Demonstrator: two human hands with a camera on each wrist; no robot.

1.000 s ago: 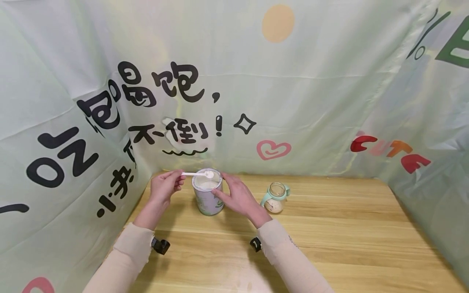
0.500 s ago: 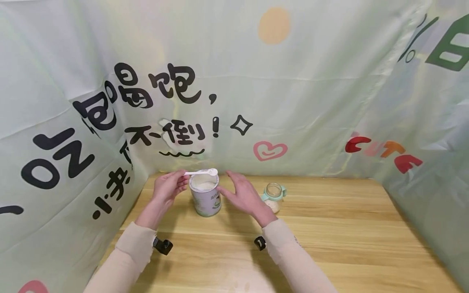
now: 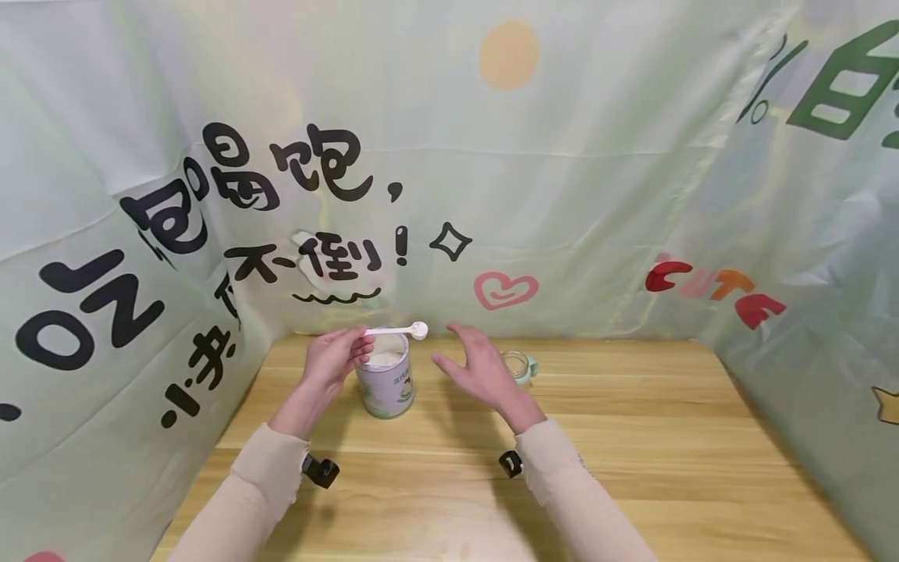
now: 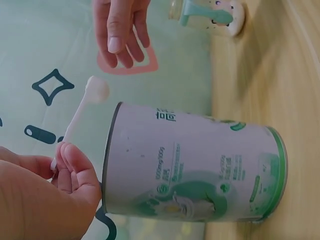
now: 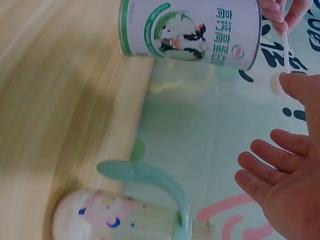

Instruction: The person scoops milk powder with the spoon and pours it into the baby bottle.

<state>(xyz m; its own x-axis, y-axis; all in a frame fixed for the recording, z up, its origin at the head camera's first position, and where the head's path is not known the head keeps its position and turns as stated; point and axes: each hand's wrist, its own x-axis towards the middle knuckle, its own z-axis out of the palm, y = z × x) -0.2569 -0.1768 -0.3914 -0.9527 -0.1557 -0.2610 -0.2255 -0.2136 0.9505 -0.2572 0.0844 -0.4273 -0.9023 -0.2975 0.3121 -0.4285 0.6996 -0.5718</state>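
White scoop hovers above the can, its handle pinched by the left hand; the right hand, fingers apart, holds nothing. Likely light and stiff: grip the handle's end, keep level.

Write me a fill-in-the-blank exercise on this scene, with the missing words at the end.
1. The white scoop is held in the person's ____ hand.
2. The animal printed on the can is a ____.
3. In the head view, the bottle stands to the ____ of the can.
4. The backdrop's English word reads "____".

Missing words: left; cow; right; CUTE.
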